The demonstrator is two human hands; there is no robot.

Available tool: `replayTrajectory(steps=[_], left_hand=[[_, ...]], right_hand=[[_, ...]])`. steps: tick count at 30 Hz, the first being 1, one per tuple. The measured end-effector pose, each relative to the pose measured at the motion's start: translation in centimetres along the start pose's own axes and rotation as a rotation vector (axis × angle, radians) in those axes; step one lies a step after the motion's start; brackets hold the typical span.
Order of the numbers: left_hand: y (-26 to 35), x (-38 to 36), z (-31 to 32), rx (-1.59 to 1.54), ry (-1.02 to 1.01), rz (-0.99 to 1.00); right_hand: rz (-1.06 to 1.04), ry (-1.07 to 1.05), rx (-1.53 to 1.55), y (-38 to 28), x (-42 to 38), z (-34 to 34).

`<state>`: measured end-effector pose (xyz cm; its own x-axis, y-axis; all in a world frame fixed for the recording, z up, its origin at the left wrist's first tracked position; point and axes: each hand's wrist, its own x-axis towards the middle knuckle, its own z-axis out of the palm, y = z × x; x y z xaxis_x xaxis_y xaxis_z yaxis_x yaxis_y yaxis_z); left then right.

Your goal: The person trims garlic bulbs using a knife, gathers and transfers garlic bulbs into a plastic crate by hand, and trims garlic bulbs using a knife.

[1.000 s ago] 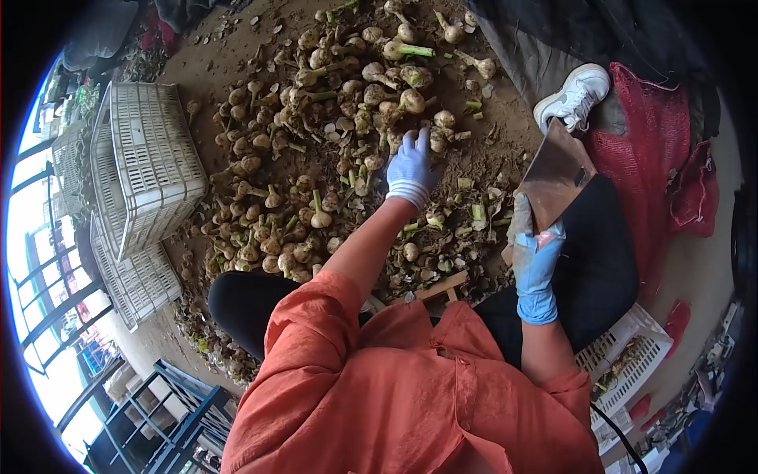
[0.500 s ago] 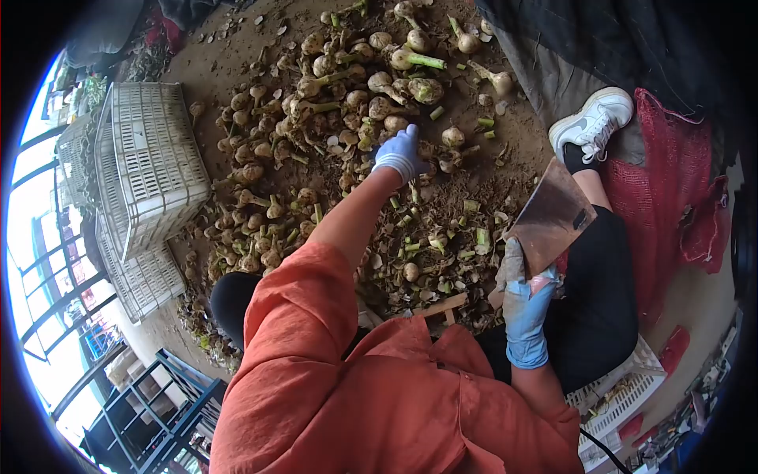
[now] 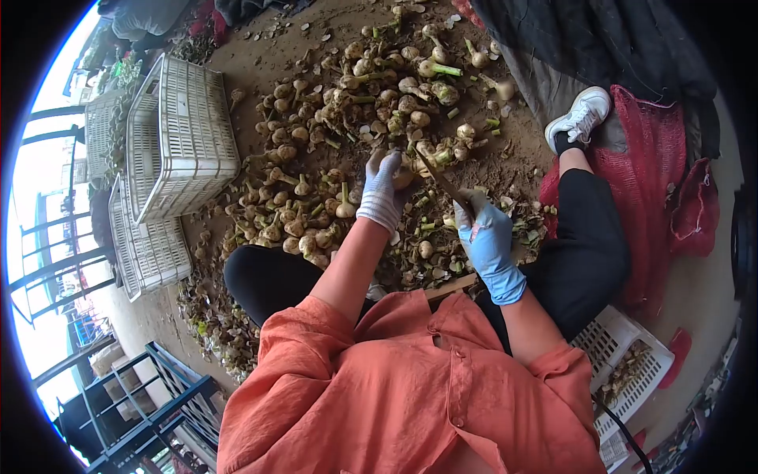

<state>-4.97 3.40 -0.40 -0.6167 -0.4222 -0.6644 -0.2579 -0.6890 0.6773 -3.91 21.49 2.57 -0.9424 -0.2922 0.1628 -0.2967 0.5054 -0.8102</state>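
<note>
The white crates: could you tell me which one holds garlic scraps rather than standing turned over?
It is the crate at the lower right, beside the person's knee: its open side faces up, with scraps inside. The crates at the left show only their slatted walls and bottoms.

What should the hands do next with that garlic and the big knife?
Probably press the knife down through the stalk. The left hand grips a garlic bulb over the littered ground, and the right hand has the blade edge-on right beside it, so a short cut seems the likely next step.
</note>
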Motion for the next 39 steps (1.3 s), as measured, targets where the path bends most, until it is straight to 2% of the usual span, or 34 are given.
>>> replayTrajectory(steps=[2,5,8,9,10,11,12,14,16,18,19,20,21,24,26,27,29,30,32,33,34,36,38,39], left_hand=[[-1.2,0.0,-1.0,-0.177,-0.079,-0.104],[-1.4,-1.1,-2.2,-0.141,-0.156,-0.165],[0.5,-4.8,-0.9,-0.092,-0.106,-0.126],[-1.0,-2.3,-4.0,0.083,-0.275,0.047],[-0.5,-1.8,-4.8,-0.024,-0.28,-0.036],[0.9,-3.1,-5.3,-0.057,-0.332,0.058],[3.4,-3.7,-5.9,-0.074,-0.399,0.156],[8.2,-2.3,-10.3,0.698,-0.201,0.512],[13.1,-1.9,-15.6,1.925,0.079,0.496],[14.2,-2.3,-15.5,2.247,0.215,0.215],[13.7,-1.2,-15.0,2.175,0.17,0.211],[11.9,1.7,-16.2,1.881,0.024,0.355],[9.5,3.8,-15.0,1.544,-0.111,0.364],[2.1,8.8,-9.5,1.438,-0.207,0.269],[-2.9,13.1,-7.4,1.473,-0.06,0.16],[-4.5,14.1,-6.1,1.524,0.02,0.112],[-6.8,16.1,-4.9,1.592,0.124,-0.031],[-7.1,16.4,-4.3,1.59,0.116,-0.04],[-7.2,16.4,-3.5,1.576,0.265,-0.027],[-7.1,16.7,-3.8,1.59,0.232,0.001],[-7.3,16.5,-4.0,1.565,0.241,0.11],[-7.1,15.8,-5.0,1.075,-0.097,0.272],[-6.3,12.6,-4.6,0.858,-0.29,0.28],[-3.5,8.7,-2.8,0.936,-0.362,0.222]], right_hand=[[-0.075,0.052,-0.071,-0.2,0.0,0.5],[-0.084,0.017,-0.153,0.3,0.4,0.6],[-0.109,-0.033,-0.203,1.0,0.5,0.5],[-0.008,-0.15,-0.328,1.6,0.4,0.8],[0.098,-0.272,-0.455,2.6,0.0,1.2],[0.188,-0.363,-0.593,6.1,-0.7,1.9],[0.287,-0.331,-0.556,7.8,-1.5,2.0],[0.258,-0.171,-0.436,5.9,-0.2,1.0],[0.192,-0.072,-0.364,5.8,0.8,-0.2],[0.167,-0.017,-0.172,6.8,1.0,-0.3],[0.168,0.021,-0.085,5.1,1.5,-0.4],[0.169,0.059,-0.002,3.2,1.7,-0.3],[0.154,0.025,-0.022,2.4,1.8,-0.3],[0.1,-0.027,-0.068,2.8,1.8,0.1],[0.193,-0.058,-0.015,4.0,1.5,0.7],[0.121,-0.005,0.023,4.2,1.4,0.9],[0.263,-0.064,0.042,4.5,1.2,0.8],[0.3,-0.058,0.062,4.3,1.4,0.9],[0.282,-0.057,0.032,4.5,1.9,1.3],[0.259,-0.052,0.011,4.4,1.9,1.4],[0.269,-0.048,0.011,4.2,1.9,1.3],[0.271,-0.066,0.023,3.5,2.4,1.1],[0.292,-0.059,0.062,3.1,2.2,1.2],[0.235,-0.079,-0.006,3.1,2.0,1.3]])
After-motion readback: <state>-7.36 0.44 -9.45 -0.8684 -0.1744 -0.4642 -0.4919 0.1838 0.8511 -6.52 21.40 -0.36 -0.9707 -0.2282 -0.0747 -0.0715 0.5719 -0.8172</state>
